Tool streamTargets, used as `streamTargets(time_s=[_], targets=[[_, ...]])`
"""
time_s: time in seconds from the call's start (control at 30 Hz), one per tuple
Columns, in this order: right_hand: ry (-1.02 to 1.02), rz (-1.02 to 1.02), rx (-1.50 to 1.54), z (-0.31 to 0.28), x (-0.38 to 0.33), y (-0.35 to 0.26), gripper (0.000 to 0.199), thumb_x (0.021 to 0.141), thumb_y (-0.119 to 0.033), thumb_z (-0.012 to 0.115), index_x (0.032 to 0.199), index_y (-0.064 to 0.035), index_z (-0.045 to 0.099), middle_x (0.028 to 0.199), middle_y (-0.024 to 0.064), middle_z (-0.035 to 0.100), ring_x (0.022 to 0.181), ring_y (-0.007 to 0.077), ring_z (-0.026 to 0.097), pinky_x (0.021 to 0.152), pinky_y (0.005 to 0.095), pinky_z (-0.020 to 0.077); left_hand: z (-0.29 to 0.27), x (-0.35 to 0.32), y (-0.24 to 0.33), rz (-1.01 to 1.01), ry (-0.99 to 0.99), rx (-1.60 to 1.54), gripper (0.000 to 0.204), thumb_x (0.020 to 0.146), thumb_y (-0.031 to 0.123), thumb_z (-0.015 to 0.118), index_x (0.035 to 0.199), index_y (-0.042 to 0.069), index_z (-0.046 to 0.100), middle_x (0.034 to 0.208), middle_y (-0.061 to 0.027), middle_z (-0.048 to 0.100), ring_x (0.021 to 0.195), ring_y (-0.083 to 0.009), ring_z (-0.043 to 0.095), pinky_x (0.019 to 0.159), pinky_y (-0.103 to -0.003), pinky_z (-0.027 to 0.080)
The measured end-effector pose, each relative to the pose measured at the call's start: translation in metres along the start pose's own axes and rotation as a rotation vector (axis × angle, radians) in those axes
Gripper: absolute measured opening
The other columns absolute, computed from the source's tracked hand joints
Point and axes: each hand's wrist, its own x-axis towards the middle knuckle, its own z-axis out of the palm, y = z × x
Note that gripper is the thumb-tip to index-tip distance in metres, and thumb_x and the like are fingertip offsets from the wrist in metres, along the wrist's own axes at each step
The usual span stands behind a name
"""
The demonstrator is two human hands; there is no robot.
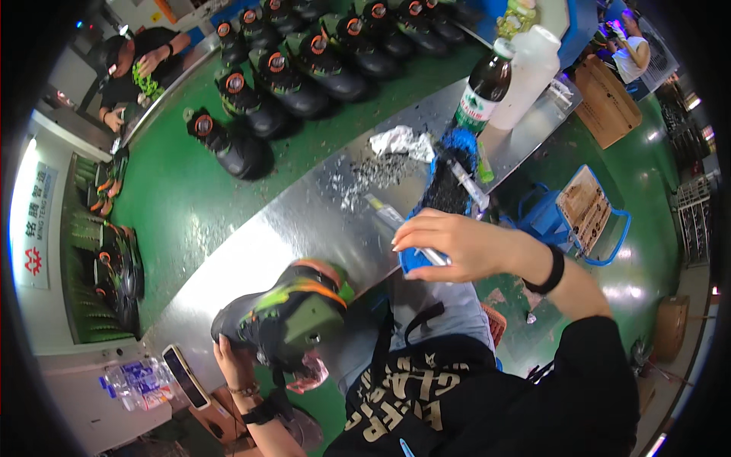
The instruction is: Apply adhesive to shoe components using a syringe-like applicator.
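Observation:
My left hand (pixel 232 365) is closed around the toe end of a black shoe (pixel 278 312) with green and orange trim. It tilts the shoe at the near edge of the metal bench, and the shoe is slightly blurred. My right hand (pixel 445 240) is closed in a pinch on a slim pale tool (pixel 432 256), whose exact kind I cannot make out. Directly beyond that hand lies a blue-rimmed tray (pixel 466 141) lined with black material. Another slim, see-through tool (pixel 466 183) rests across it.
Crumpled white paper (pixel 400 143) and black scraps (pixel 365 177) lie on the bench. A dark bottle (pixel 486 87) and a white bottle (pixel 525 76) stand behind. Several shoes (pixel 236 148) line the green surface. A phone (pixel 186 377) is at left, a blue stool (pixel 575 213) at right. Another person (pixel 133 65) works across.

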Motion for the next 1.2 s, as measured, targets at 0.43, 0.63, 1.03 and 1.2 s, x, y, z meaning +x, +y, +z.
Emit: streamTargets(time_s=[0.43, 0.63, 1.03, 1.2], targets=[[0.840, 0.518, 1.193, 0.030, -0.071, -0.033, 0.061, 0.077, -0.001, 0.064, 0.133, 0.0016, 0.039, 0.140, 0.0126, 0.034, 0.126, 0.0278, 0.040, 0.105, 0.0360, 0.0348, 0.065, 0.012, 0.011, -0.014, -0.015, -0.147, 0.032, 0.096, 0.026, 0.048, 0.117, 0.003, 0.049, 0.094, -0.0059, 0.061, 0.072, -0.0154, 0.060, 0.062, -0.029, 0.052], [0.790, 0.483, 0.675, 0.049, -0.075, -0.031, 0.026, 0.088, -0.007, 0.053, 0.112, 0.0037, 0.052, 0.125, 0.0158, 0.046, 0.093, 0.0186, 0.056, 0.084, 0.0305, 0.0453, 0.071, 0.007, 0.014, 0.044, 0.023, -0.001, 0.047, 0.096, 0.032, 0.045, 0.131, 0.002, 0.042, 0.105, -0.0068, 0.061, 0.077, -0.0106, 0.061, 0.060, -0.025, 0.051], [0.762, 0.661, 0.642, 0.040, -0.065, -0.071, 0.078, 0.097, -0.047, 0.003, 0.060, -0.0012, 0.055, 0.089, 0.0174, 0.054, 0.073, 0.0214, 0.050, 0.073, 0.0305, 0.0399, 0.050, 0.001, -0.009, 0.294, -0.052, 0.020, 0.092, 0.076, 0.052, 0.068, 0.139, 0.000, 0.026, 0.124, -0.0134, 0.051, 0.111, -0.0249, 0.052, 0.096, -0.038, 0.042], [0.459, 0.435, 0.881, 0.046, -0.043, -0.068, 0.074, 0.096, -0.050, 0.009, 0.055, -0.0063, 0.054, 0.084, 0.0155, 0.054, 0.067, 0.0210, 0.048, 0.065, 0.0302, 0.0375, 0.050, 0.003, -0.009, 0.289, -0.019, 0.056, 0.099, 0.070, 0.057, 0.070, 0.139, 0.002, 0.027, 0.123, -0.0130, 0.052, 0.110, -0.0249, 0.053, 0.095, -0.038, 0.042]])
